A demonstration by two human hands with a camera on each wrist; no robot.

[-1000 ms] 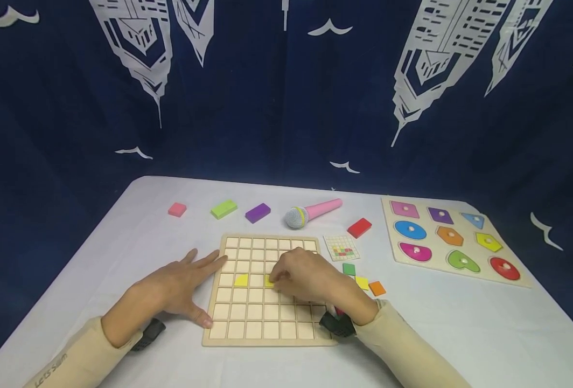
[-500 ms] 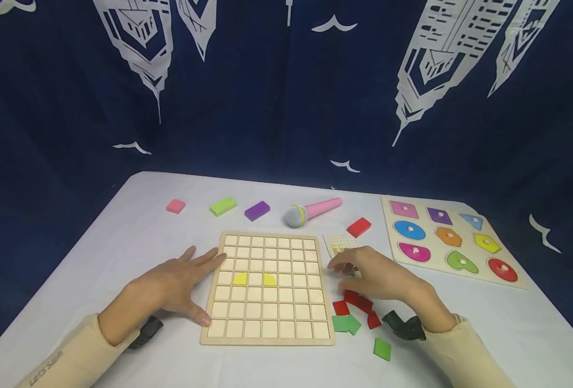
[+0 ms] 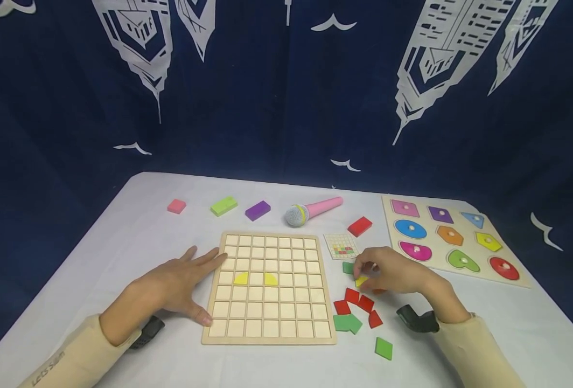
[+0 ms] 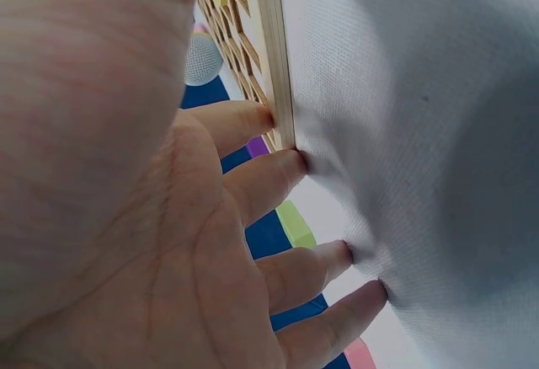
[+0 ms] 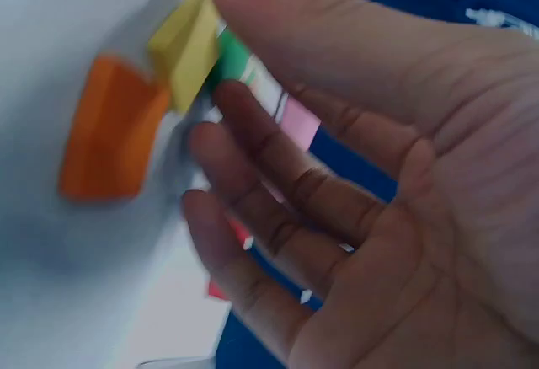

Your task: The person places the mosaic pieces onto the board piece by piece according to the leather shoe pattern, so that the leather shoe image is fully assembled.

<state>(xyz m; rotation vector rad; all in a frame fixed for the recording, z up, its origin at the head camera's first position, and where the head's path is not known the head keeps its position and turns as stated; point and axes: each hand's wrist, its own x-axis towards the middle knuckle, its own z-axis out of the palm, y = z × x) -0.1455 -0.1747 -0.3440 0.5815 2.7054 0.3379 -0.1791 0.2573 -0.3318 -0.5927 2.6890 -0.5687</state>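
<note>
In the head view my left hand point(image 3: 170, 288) lies spread along the left side of a wooden grid board point(image 3: 254, 340), fingertips and thumb at its frame. The left wrist view shows its straight fingers point(image 4: 261, 185) by the board's edge. Two yellow quarter-round tiles point(image 3: 240, 278) sit in the grid, one cell between them. Right of the board, my right hand point(image 3: 393, 269) pinches a yellow tile point(image 5: 187, 49) between thumb and forefinger; the forefinger's tip is hidden. An orange tile point(image 5: 114, 137) lies beside it, and a green tile point(image 3: 348, 268) just beyond.
Red tiles point(image 3: 366, 303) and green tiles point(image 3: 347, 323) lie right of the board. A pattern card point(image 3: 341, 246) is above them. Farther back are a toy microphone point(image 3: 311, 211) and coloured blocks point(image 3: 257, 210). A shape puzzle board point(image 3: 437, 258) occupies the right side.
My right hand has left the yellow tile in the grid, moved right past the board's edge, and come down at the loose yellow tile. My left hand has stayed at the board.
</note>
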